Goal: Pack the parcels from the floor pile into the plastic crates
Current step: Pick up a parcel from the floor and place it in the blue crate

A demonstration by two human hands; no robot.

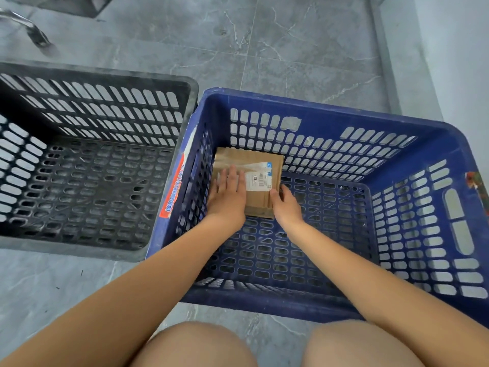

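Two hands, one parcel, two crates.

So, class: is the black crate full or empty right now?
Empty. Only bare slotted floor and walls show inside the black crate; the one cardboard parcel in view lies in the blue crate beside it.

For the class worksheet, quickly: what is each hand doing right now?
Left hand: open, fingers flat on the cardboard parcel.
Right hand: fingers curled at the parcel's right edge, gripping it.
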